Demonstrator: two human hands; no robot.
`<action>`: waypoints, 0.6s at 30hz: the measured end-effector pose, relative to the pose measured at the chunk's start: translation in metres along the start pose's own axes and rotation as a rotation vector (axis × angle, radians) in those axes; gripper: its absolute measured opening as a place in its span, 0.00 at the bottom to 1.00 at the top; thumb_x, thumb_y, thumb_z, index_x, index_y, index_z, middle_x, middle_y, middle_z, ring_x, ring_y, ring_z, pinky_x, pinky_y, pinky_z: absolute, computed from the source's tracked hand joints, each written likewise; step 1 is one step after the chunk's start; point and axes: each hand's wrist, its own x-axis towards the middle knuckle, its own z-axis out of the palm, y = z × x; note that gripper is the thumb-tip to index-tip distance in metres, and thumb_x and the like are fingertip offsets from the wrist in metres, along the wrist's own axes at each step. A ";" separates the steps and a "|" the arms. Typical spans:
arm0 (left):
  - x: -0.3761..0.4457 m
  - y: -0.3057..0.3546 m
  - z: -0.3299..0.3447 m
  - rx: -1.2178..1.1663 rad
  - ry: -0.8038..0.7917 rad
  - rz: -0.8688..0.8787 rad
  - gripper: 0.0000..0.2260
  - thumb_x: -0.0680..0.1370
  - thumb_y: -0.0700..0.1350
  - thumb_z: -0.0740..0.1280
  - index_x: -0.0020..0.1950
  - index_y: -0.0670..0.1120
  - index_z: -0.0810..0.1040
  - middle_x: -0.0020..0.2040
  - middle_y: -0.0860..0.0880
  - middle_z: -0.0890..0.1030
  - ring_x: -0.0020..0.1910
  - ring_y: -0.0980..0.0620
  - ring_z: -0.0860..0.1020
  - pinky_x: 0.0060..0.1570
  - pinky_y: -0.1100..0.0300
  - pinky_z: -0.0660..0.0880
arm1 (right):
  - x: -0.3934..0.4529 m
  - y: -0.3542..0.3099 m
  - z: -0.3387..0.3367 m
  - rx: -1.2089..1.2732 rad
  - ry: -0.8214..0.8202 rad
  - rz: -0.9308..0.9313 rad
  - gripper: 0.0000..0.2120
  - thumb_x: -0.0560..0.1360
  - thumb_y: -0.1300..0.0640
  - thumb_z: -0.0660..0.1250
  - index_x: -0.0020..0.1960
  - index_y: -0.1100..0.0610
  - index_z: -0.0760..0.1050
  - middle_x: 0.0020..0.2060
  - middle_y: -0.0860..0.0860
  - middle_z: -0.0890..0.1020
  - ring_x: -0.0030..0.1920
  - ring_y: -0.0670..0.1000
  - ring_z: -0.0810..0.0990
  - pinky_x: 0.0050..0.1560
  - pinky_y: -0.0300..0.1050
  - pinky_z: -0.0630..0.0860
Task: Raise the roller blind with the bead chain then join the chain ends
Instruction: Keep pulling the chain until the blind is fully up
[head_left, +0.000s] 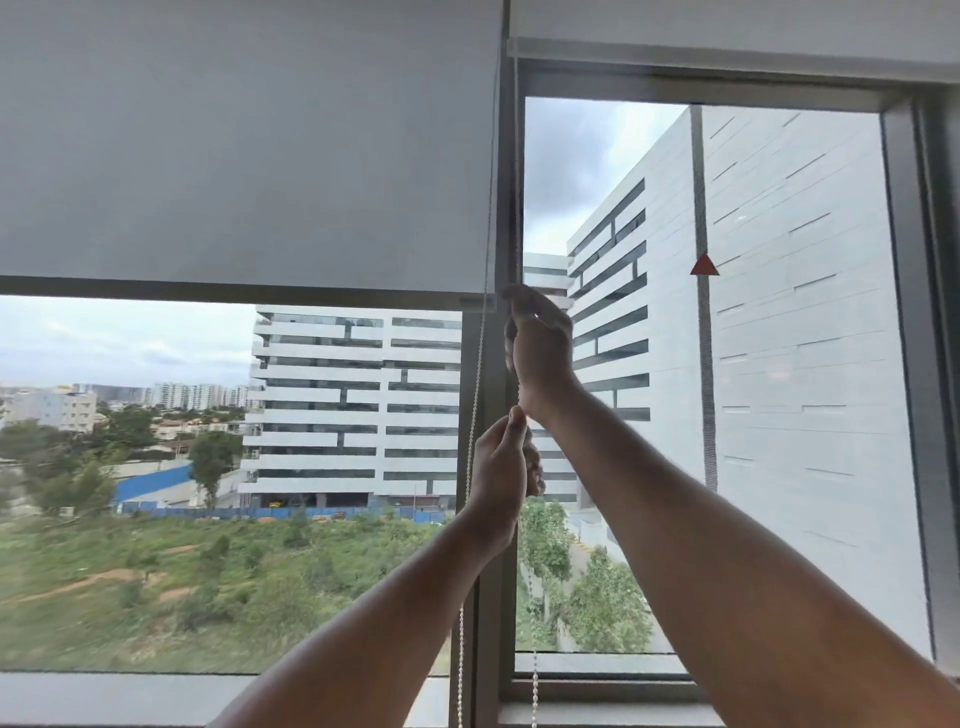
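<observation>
1. I found the bead chain running down beside the central window mullion, one strand hanging free at the left blind's edge, the other passing through both hands.
2. My right hand was the higher one, level with the bottom rail of the roller blind, fingers curled round the strand. My left hand sat just below it, thumb and fingers pinched together on the same strand.
3. I judged the chain light, limp and rather slippery, so the grip belonged across the beads, not on the thread between.
4. The blind hung roughly half raised. Its fabric looked stiff enough to roll evenly, and the pull likely needed steady, short hauls.
5. The loose ends dropped past the sill; motion blur hid whether a connector was there.
6. The neighbouring blind was already up, with office blocks beyond the glass.
</observation>
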 end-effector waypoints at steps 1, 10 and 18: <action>0.001 0.004 -0.002 0.014 -0.039 -0.022 0.22 0.85 0.58 0.56 0.34 0.49 0.72 0.28 0.50 0.73 0.26 0.52 0.71 0.29 0.61 0.70 | 0.002 0.001 -0.002 -0.028 0.011 -0.021 0.12 0.85 0.58 0.61 0.49 0.52 0.82 0.25 0.43 0.70 0.24 0.43 0.62 0.24 0.36 0.60; 0.058 0.098 -0.018 0.005 -0.035 0.086 0.27 0.84 0.63 0.50 0.51 0.48 0.83 0.43 0.52 0.87 0.49 0.51 0.83 0.58 0.51 0.75 | -0.011 0.001 -0.014 -0.348 -0.039 -0.183 0.13 0.85 0.54 0.61 0.50 0.55 0.83 0.38 0.46 0.86 0.37 0.45 0.84 0.36 0.41 0.79; 0.088 0.168 0.005 -0.006 -0.079 0.043 0.26 0.84 0.62 0.51 0.65 0.44 0.74 0.51 0.43 0.85 0.54 0.40 0.83 0.50 0.48 0.80 | -0.034 0.030 -0.035 -0.506 -0.125 -0.305 0.13 0.85 0.62 0.60 0.45 0.51 0.77 0.31 0.37 0.78 0.30 0.40 0.72 0.34 0.34 0.65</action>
